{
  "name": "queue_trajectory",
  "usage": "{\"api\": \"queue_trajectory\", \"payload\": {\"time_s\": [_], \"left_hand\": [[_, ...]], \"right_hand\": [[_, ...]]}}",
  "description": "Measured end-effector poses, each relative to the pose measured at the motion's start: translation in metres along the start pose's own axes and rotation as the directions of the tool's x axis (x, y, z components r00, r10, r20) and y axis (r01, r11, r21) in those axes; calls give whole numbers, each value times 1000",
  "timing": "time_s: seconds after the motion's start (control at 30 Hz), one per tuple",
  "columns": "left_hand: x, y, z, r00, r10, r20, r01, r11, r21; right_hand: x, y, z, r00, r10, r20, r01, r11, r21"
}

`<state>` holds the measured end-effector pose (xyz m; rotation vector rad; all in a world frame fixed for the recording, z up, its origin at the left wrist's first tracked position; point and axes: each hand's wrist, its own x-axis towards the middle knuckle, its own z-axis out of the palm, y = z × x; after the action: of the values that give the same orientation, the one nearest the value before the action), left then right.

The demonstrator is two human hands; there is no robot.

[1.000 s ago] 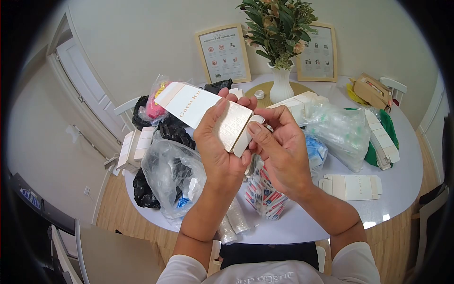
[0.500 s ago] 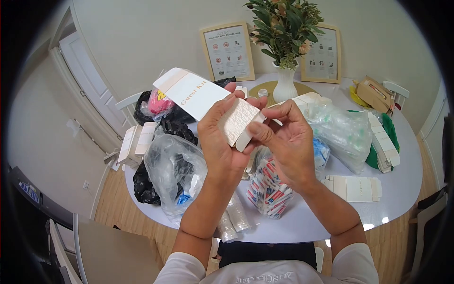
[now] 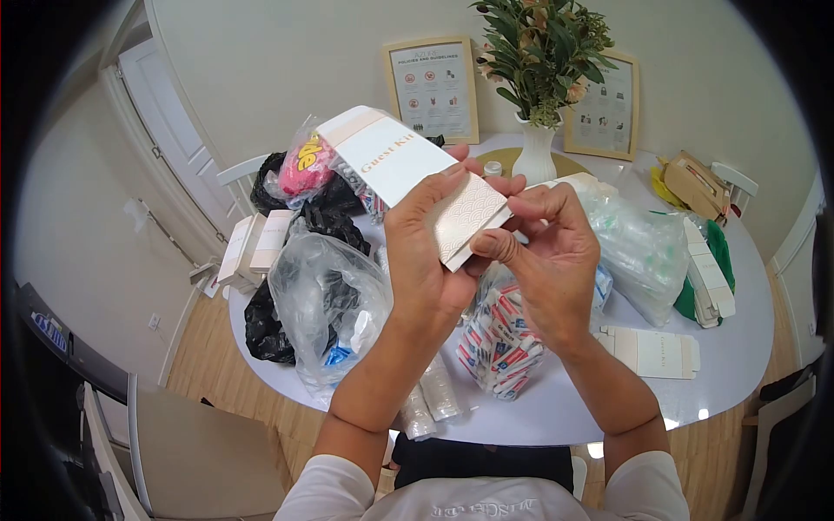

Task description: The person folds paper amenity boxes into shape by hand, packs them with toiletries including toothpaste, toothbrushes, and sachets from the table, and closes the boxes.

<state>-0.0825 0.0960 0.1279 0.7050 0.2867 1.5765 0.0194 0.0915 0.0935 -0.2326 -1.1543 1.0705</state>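
A white and cream box lettered "Guest Kit" (image 3: 391, 154) is held up over the table, tilted, its patterned end toward me. My left hand (image 3: 423, 234) wraps around the box's near part from the left. My right hand (image 3: 552, 252) pinches the near end of the box at its right edge, thumb against the end flap. Below my hands stands a clear bag of small red, white and blue tubes (image 3: 502, 347). A flattened Guest Kit box (image 3: 656, 353) lies to the right of my right forearm.
Clear plastic bags (image 3: 317, 304) and black bags (image 3: 269, 326) lie on the left, beside upright boxes (image 3: 243, 252). Wrapped rolls (image 3: 440, 391) rest near the front edge. A bulky clear bag (image 3: 638, 260) and a flower vase (image 3: 536, 152) stand farther back.
The end flap that stood out at the box's near end is now folded in against it. Both hands and the box have shifted slightly right in view.
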Motion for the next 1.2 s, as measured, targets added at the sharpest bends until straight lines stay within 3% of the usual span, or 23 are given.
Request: {"api": "queue_trajectory", "payload": {"time_s": [0.07,0.2,0.27,0.37,0.4,0.47,0.5,0.53,0.57,0.6,0.7,0.77,0.8,0.87,0.97,1.03,1.1,1.2], "left_hand": [[3,-1,-2,998,-51,22,51,999,-2],[11,-11,-10,993,-71,98,73,997,-12],[11,-13,-8,992,-83,96,87,996,-37],[10,-12,-6,993,-43,108,50,997,-57],[10,-11,-3,997,-58,44,61,996,-63],[11,-7,-3,998,-63,-22,61,996,-71],[11,-5,-5,993,-119,22,120,989,-83],[12,-3,-8,982,-175,67,181,979,-92],[13,-5,-10,983,-171,68,177,980,-94],[15,-7,-11,988,-132,85,134,991,-23],[11,-6,-6,988,-107,108,103,994,44],[10,-5,-5,988,-112,104,109,993,36],[12,-5,-6,986,-85,141,71,992,100],[17,-5,-12,983,-44,180,1,973,229],[18,6,-15,967,-67,245,-3,961,277],[22,18,-15,973,0,230,-43,983,180],[20,38,-17,961,134,241,-171,976,138],[1,64,-21,939,227,259,-278,943,183]], "right_hand": [[4,-1,-4,981,-182,70,192,964,-185],[8,-1,-15,982,-173,78,186,958,-218],[8,-3,-16,996,-92,-9,85,956,-282],[10,0,-10,974,-225,-6,211,922,-323],[11,0,-11,975,-222,-4,209,923,-323],[15,-2,-15,945,-283,163,323,740,-590],[16,-3,-17,944,-282,171,327,741,-587],[16,-4,-20,911,-320,260,410,639,-650],[16,-5,-21,870,-347,350,489,524,-697],[14,-6,-20,870,-346,352,490,523,-697],[10,-7,-17,920,-306,246,381,546,-746],[15,-13,-16,984,-63,165,132,880,-456],[14,-15,-14,984,-52,169,125,881,-456],[12,-18,-8,992,74,106,-44,964,-261],[13,-20,-11,976,192,106,-163,959,-233],[12,-23,-11,970,206,126,-174,959,-223],[8,-26,-11,916,363,170,-319,917,-238],[-4,-24,7,917,339,210,-279,922,-269]]}}
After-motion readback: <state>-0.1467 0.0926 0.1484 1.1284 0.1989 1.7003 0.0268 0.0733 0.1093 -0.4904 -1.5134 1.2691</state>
